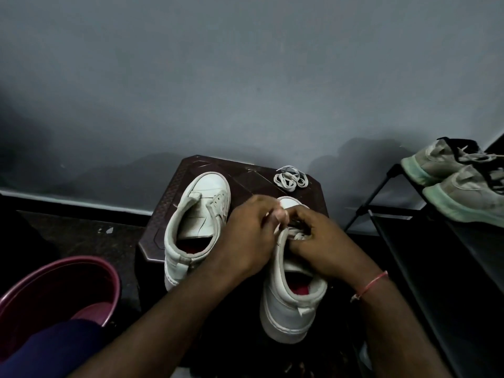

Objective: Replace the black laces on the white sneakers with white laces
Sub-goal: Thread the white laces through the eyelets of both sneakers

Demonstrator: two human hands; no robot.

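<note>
Two white sneakers stand on a dark brown stool point(188, 170). The left sneaker point(196, 222) has no lace in its eyelets. Both my hands work over the eyelet area of the right sneaker point(289, 304). My left hand point(251, 236) pinches a white lace point(296, 235) near the shoe's tongue. My right hand point(319, 241) has its fingers curled at the same spot, holding the lace; a dark bit shows under its fingers. A coiled white lace point(290, 178) lies at the stool's back right corner.
A maroon plastic tub point(58, 290) sits on the floor at the left. A black shoe rack point(425, 241) at the right carries a pair of grey sneakers with black laces point(461, 181). A grey wall rises behind the stool.
</note>
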